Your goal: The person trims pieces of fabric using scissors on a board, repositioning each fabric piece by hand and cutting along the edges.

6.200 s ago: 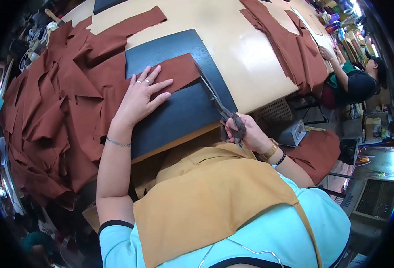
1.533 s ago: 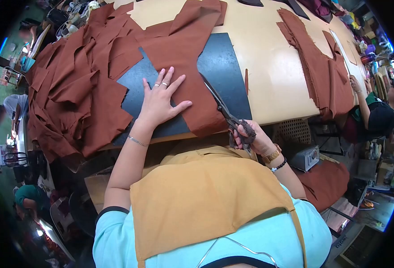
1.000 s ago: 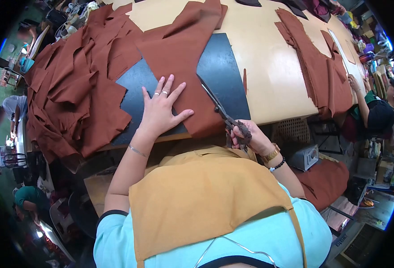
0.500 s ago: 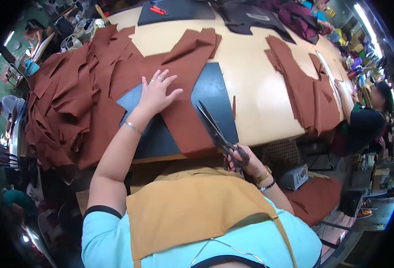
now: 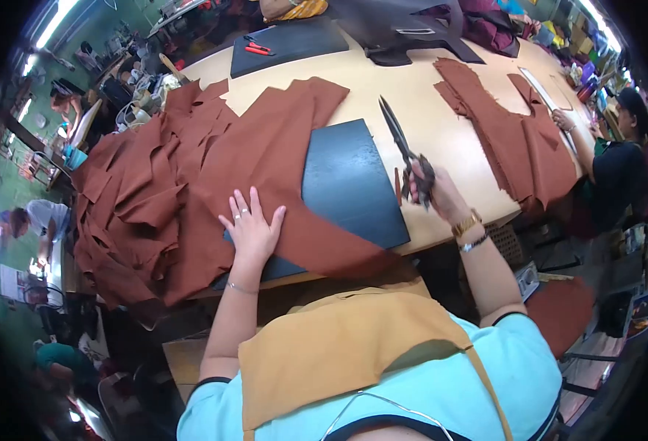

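Note:
My left hand lies flat with fingers spread on a reddish-brown sheet that looks like leather or cloth. The sheet partly covers a dark cutting mat, and one corner droops over the table's near edge. In my right hand is a pair of large scissors, their blades together and pointing away from me, over the table to the right of the mat. Close by the scissors, a thin brown strip rests on the table.
Crumpled brown pieces pile up at left. More brown pieces lie at right, near a co-worker. A second dark mat with a red cutter and dark sheets are at the back.
My right hand has lifted the scissors from the near edge up over the table. My left hand has moved nearer me, and the brown sheet has shifted across the mat.

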`<move>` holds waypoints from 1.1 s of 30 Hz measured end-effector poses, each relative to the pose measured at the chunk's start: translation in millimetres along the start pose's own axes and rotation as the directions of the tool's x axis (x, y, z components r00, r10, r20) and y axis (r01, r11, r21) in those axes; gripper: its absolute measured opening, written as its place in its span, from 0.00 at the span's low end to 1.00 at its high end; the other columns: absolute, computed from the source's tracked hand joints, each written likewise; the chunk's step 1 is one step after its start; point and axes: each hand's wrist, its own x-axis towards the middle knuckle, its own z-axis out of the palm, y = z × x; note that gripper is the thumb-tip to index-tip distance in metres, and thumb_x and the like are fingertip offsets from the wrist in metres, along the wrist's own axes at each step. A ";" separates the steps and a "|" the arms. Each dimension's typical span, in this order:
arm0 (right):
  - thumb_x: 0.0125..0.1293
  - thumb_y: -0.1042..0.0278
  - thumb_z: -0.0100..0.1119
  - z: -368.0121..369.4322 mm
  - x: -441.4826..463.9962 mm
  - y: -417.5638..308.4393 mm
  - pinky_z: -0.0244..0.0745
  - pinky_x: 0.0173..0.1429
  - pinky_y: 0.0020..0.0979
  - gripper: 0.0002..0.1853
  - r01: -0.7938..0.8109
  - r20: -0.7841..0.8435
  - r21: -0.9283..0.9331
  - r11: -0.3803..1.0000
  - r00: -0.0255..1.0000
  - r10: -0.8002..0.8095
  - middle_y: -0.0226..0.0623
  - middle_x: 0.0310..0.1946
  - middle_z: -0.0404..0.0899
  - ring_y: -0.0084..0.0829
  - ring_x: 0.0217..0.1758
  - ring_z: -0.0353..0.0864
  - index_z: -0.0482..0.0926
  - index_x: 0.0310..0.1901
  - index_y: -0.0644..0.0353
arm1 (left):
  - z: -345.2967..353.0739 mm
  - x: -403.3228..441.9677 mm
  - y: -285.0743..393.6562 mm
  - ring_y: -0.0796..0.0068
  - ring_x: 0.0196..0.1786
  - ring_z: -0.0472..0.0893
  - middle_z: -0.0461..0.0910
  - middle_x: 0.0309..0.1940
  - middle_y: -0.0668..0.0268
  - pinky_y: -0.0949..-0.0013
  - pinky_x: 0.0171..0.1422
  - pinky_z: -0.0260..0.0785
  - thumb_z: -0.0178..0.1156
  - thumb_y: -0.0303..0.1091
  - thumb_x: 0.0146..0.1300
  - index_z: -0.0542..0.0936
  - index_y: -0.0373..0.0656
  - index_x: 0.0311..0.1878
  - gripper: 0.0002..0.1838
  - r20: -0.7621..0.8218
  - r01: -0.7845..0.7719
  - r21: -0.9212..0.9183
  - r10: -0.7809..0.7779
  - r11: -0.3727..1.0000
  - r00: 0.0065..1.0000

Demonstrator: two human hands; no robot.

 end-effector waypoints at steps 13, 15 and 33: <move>0.50 0.40 0.62 102.4 194.1 -19.8 0.76 0.49 0.40 0.26 0.037 -0.058 -0.948 0.316 0.956 -0.288 0.40 0.38 0.85 0.39 0.45 0.84 0.84 0.41 0.54 | -4.5 -20.3 -11.6 0.42 0.76 0.49 0.48 0.74 0.41 0.28 0.70 0.43 0.50 0.65 0.63 0.56 0.44 0.74 0.45 -0.003 0.014 -0.080 -0.014 0.997 1.000; 0.49 0.45 0.63 123.7 210.9 -12.0 0.75 0.53 0.41 0.22 -0.033 -0.107 -0.950 0.312 0.969 -0.222 0.36 0.40 0.85 0.38 0.49 0.83 0.84 0.42 0.50 | -6.1 -19.4 -11.2 0.43 0.76 0.48 0.47 0.74 0.41 0.28 0.70 0.42 0.50 0.65 0.63 0.55 0.44 0.74 0.45 0.013 0.021 -0.081 -0.020 0.997 1.000; 0.72 0.55 0.52 -13.8 29.3 -61.7 0.69 0.30 0.22 0.15 0.198 0.090 -0.486 0.851 0.980 -0.177 0.24 0.21 0.72 0.17 0.23 0.72 0.77 0.35 0.57 | 3.7 21.1 -9.5 0.44 0.76 0.50 0.51 0.74 0.48 0.30 0.71 0.42 0.57 0.63 0.59 0.64 0.52 0.71 0.41 -0.192 -0.341 -0.229 0.301 0.912 0.934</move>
